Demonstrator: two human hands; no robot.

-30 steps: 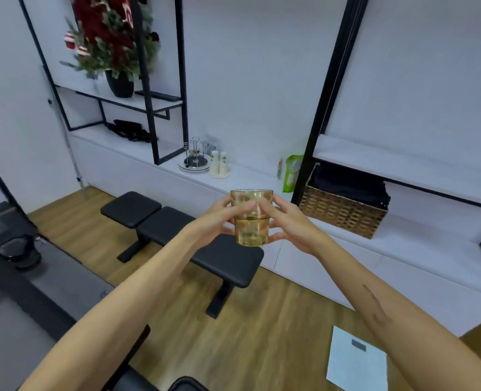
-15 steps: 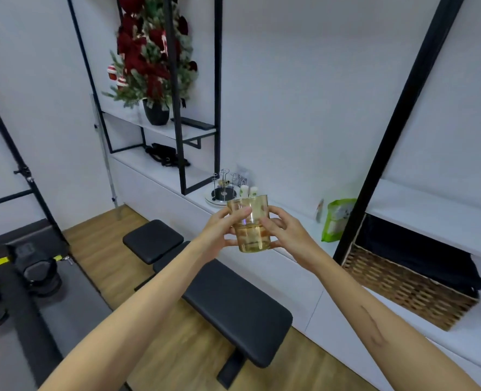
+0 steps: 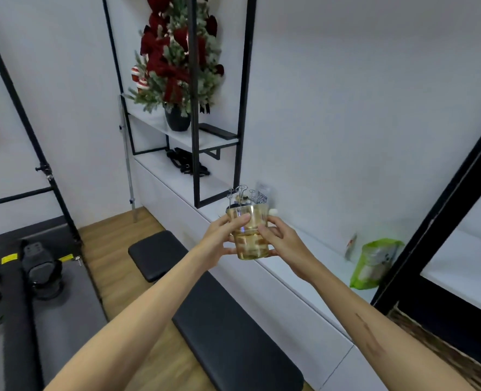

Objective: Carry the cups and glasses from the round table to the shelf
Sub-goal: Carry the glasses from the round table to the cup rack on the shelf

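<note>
- White walls and a wooden floor make up the room; a long white shelf point(image 3: 298, 266) with a black metal frame runs along the wall ahead, and a padded black bench point(image 3: 228, 328) stands on the floor in front of it.
- Both arms are stretched forward. The left hand point(image 3: 219, 238) and the right hand point(image 3: 283, 241) hold one amber glass point(image 3: 250, 234) between them, fingers curled around its sides, with the thumbs on the near side.
- This glass is upright, in the air, above the front edge of the shelf and not touching it. It appears to be one tumbler or two stacked; I cannot tell which.
- On the shelf just behind the glass stands a wire cup rack point(image 3: 242, 196). A green pouch point(image 3: 374, 263) is further to the right, and a decorated small tree point(image 3: 177, 60) in a dark pot sits on the higher level.
- My judgement: the carrying part is almost finished for this glass, and only setting it down remains.
- No round table is in view, so how many cups and glasses are left there cannot be said.
</note>
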